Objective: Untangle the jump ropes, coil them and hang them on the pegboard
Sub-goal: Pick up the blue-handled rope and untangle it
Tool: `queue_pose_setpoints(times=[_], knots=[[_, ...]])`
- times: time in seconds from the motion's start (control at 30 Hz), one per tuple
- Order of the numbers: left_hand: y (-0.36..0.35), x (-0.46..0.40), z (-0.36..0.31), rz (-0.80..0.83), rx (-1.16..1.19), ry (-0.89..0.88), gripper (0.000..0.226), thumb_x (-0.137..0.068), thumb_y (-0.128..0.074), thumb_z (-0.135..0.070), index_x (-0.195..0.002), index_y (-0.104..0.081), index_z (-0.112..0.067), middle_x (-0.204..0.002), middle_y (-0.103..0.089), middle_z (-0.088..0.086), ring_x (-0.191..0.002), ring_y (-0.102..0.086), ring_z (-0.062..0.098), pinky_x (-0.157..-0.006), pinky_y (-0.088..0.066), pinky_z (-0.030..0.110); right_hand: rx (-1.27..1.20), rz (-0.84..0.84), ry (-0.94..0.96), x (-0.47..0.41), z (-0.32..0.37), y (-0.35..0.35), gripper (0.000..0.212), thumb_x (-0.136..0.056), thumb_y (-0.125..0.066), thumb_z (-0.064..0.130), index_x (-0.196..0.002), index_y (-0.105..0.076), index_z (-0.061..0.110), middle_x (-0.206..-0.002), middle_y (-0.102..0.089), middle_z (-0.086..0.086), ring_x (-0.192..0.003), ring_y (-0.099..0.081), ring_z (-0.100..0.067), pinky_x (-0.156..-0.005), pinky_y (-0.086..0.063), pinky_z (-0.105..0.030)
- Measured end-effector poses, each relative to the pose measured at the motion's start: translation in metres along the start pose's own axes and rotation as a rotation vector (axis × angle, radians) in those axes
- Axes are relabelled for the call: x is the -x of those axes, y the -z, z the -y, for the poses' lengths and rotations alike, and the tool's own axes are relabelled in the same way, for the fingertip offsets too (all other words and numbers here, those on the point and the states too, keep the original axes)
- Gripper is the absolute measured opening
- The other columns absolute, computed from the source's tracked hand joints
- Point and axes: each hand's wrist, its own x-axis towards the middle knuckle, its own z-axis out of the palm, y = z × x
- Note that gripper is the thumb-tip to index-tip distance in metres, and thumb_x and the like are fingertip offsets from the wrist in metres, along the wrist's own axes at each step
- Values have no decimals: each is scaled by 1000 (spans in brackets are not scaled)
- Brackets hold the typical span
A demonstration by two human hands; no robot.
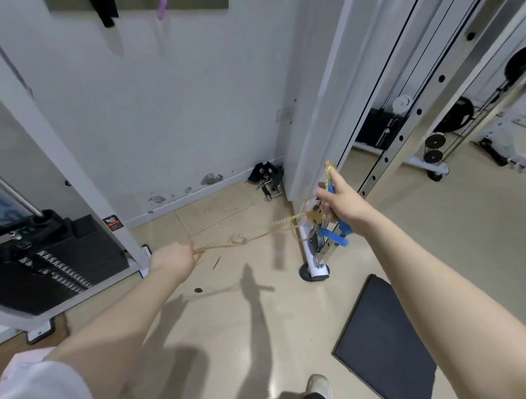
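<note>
A thin yellow-gold jump rope [250, 237] stretches taut between my two hands above the floor. My left hand [173, 260] grips one end of its strands, fingers curled round them. My right hand [340, 203] holds the other end, with yellow handles [329, 173] sticking up from my fist, a knot of yellow rope just left of it, and blue jump-rope handles [337, 236] hanging below. At the top edge of the view, a dark board [136, 3] on the wall carries a black item and a purple handle [162, 10].
A white cable-machine column [313, 119] stands right behind my right hand, its foot [314, 272] on the tan floor. A black weight stack [54, 265] is at the left. A black mat [381, 336] lies at lower right. Black straps [266, 178] sit by the wall. My shoe [320, 387] shows below.
</note>
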Motion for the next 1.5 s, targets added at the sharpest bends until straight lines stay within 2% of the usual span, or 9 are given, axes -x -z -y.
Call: queue_pose_setpoints(times=[0.1, 0.27, 0.57, 0.77, 0.9, 1.03, 1.13, 1.23, 1.5], knots=[[-3, 4, -7, 145, 170, 212, 37, -97, -38, -30, -128, -41, -8, -126, -52, 14, -113, -53, 30, -77, -39, 30, 546, -20, 51, 0, -13, 8, 78, -93, -49, 15, -147, 0, 42, -102, -56, -11, -57, -50, -20, -61, -43, -29], [6, 9, -53, 484, 442, 37, 91, -82, -65, -43, -148, -13, -9, -150, -32, 9, -134, -37, 24, -102, -34, 28, -133, 449, 9, 18, 4, 14, 88, -82, -33, -16, -142, -18, 47, -118, -64, -7, -38, -32, -8, -37, -31, -20], [49, 31, -192, 483, 1319, -557, 48, -77, -68, -28, -122, -54, -23, -122, -61, -7, -116, -55, 7, -103, -40, 24, -267, 1024, 127, 23, 42, 49, 92, -60, -31, -12, -134, -38, 42, -97, -64, -16, -29, -27, -4, -33, -24, -12], [42, 31, -228, 493, 1205, -513, 18, -93, -53, -7, -76, -50, -11, -55, -52, -9, -51, -48, 5, -59, -44, 20, -289, 724, 131, -2, 32, 95, 59, -89, -45, -3, -134, -35, 34, -82, -63, -9, -29, -27, -6, -33, -25, -12], [53, 29, -230, 337, 1404, -359, 19, -97, -45, -15, -78, -47, -13, -54, -45, -1, -39, -36, 5, -43, -32, 14, -73, 262, 86, -38, 6, 114, 13, -93, -53, 15, -104, -48, 11, -69, -52, -7, -31, -32, -7, -35, -29, -16], [67, 29, -241, 243, 1539, -333, 22, -99, -40, -13, -77, -46, -12, -51, -42, -1, -37, -26, 5, -39, -20, 15, 380, 318, -33, -58, -25, 126, 20, -90, -60, 21, -94, -54, 2, -78, -58, -10, -59, -57, -19, -59, -53, -33], [74, 27, -248, 207, 1699, -296, 24, -97, -39, -10, -73, -44, -11, -52, -38, 2, -38, -27, 4, -40, -17, 15, 549, 155, 226, -59, -34, 118, 35, -93, -54, 25, -124, -52, 7, -119, -55, -9, -111, -55, -24, -94, -40, -29], [79, 26, -256, 148, 1827, -172, 21, -97, -41, -12, -76, -46, -12, -54, -41, -1, -41, -36, 5, -42, -27, 15, 225, -9, 591, -48, -29, 112, 17, -93, -50, 16, -96, -65, 10, -100, -58, -4, -95, -54, -15, -76, -35, -11], [71, 29, -272, -101, 1644, -47, 26, -100, -38, -19, -79, -50, -11, -60, -52, 1, -39, -43, 8, -42, -31, 17, 123, 523, 635, -37, -42, 103, 19, -82, -70, 25, -97, -58, 19, -102, -51, 3, -83, -57, -6, -78, -47, -16]])
